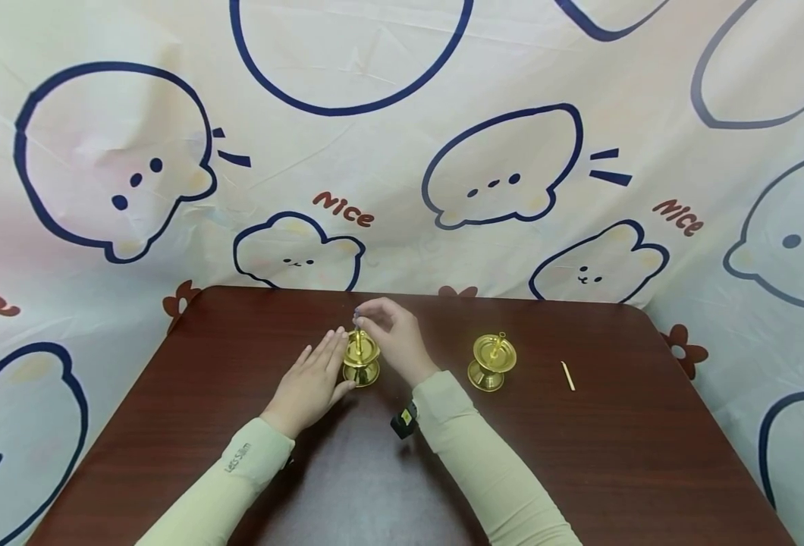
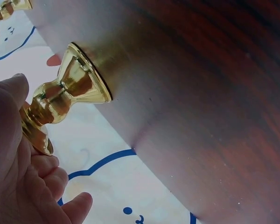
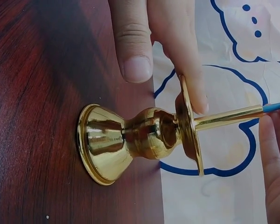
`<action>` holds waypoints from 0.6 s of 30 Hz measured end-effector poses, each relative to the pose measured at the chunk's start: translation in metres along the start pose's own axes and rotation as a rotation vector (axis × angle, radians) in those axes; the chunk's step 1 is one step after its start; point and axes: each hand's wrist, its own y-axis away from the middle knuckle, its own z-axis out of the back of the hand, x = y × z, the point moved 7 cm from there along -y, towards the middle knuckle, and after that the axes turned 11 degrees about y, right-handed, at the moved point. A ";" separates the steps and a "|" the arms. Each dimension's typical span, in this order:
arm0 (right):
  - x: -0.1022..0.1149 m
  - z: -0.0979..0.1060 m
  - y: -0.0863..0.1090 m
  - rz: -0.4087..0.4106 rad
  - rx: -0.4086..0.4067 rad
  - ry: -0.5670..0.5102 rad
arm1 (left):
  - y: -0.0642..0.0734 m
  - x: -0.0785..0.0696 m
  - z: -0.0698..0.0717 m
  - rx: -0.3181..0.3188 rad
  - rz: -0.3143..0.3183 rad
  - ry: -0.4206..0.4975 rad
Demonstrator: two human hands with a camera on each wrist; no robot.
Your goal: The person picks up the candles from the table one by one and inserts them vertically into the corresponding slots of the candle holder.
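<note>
A shiny brass candle holder stands upright on the table, with a flared foot, a dish and a thin upright tube. My left hand is beside it, fingers mostly straight. One finger touches the dish's rim in the right wrist view, while the thumb stands apart from the metal. At the tube's top, my right hand pinches a thin blue stick between thumb and fingertips. The stick's lower end meets the tube's mouth; whether it reaches inside is hidden.
A second brass candle holder, with a small ring on top, stands to the right. Farther right lies a short pale-yellow stick. The dark wooden table ends against a printed cloth backdrop.
</note>
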 end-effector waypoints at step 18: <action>-0.001 0.010 0.004 -0.013 0.006 0.007 | 0.000 -0.001 0.001 -0.016 -0.007 0.016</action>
